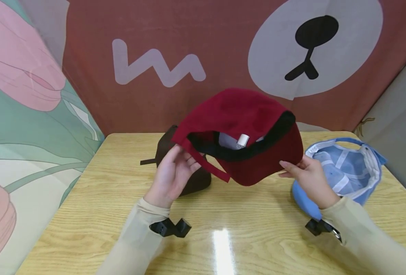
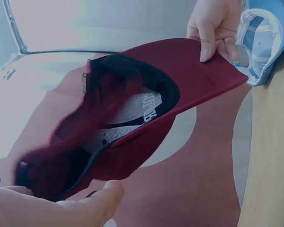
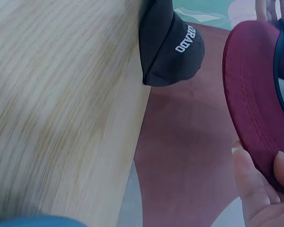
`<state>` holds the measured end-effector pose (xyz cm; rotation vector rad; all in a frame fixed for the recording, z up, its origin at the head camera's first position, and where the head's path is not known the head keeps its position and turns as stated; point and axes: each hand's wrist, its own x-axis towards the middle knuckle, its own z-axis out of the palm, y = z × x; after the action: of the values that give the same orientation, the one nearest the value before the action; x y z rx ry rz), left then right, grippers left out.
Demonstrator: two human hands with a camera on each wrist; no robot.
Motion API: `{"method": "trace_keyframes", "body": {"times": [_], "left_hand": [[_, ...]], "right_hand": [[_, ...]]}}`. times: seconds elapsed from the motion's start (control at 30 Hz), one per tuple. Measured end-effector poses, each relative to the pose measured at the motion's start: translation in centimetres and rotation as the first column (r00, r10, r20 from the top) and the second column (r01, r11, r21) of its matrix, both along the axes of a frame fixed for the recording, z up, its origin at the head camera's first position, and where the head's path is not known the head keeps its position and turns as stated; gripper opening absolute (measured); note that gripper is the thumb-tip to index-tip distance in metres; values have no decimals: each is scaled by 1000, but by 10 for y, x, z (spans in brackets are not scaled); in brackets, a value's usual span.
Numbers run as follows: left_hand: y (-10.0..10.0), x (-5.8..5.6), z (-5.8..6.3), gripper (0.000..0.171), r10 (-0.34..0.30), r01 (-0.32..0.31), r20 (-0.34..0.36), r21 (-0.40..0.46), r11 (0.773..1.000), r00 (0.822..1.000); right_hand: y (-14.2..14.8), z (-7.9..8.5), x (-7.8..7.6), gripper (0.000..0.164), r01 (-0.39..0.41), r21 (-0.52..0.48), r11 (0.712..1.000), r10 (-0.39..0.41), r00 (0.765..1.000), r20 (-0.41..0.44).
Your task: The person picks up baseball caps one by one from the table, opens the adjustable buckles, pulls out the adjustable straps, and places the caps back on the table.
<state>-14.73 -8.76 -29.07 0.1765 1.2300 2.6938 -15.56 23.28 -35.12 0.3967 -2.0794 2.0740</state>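
A dark red baseball cap (image 1: pixel 237 109) is held up above the table, its dark-lined inside and a white label facing the head camera. My right hand (image 1: pixel 307 177) pinches the edge of its brim between thumb and fingers, which the right wrist view shows close up on the brim (image 3: pixel 251 90). At the strap end, my left hand (image 1: pixel 175 172) grips the cap's back edge, thumb on the near side. One loose strap end (image 1: pixel 220 173) hangs beside the left fingers. In the left wrist view the red cap (image 2: pixel 142 156) spans between both hands.
Behind my left hand a dark cap (image 1: pixel 196 183) with white lettering stands on the wooden table (image 1: pixel 120 214). A light blue cap (image 1: pixel 347 172) lies inside-up at the right, partly behind my right hand. A printed cloth (image 1: pixel 161 107) hangs along the table's back edge.
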Motion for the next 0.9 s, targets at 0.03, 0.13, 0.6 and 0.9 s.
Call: {"method": "trace_keyframes", "body": {"times": [0.03, 0.13, 0.6, 0.9], "left_hand": [[0, 0, 0, 28, -2, 2, 4, -9, 1000, 1000], [-2, 0, -2, 35, -9, 9, 7, -50, 999, 1000], [-7, 2, -8, 50, -11, 11, 10, -90, 996, 1000], [-8, 3, -12, 48, 0, 2, 20, -106, 994, 1000]], "right_hand": [[1, 0, 1, 27, 7, -4, 1000, -7, 1000, -2], [6, 1, 3, 25, 16, -21, 1000, -16, 1000, 9], [35, 9, 15, 21, 198, 183, 963, -197, 980, -23], [47, 16, 25, 20, 413, 505, 758, -365, 910, -196]]}}
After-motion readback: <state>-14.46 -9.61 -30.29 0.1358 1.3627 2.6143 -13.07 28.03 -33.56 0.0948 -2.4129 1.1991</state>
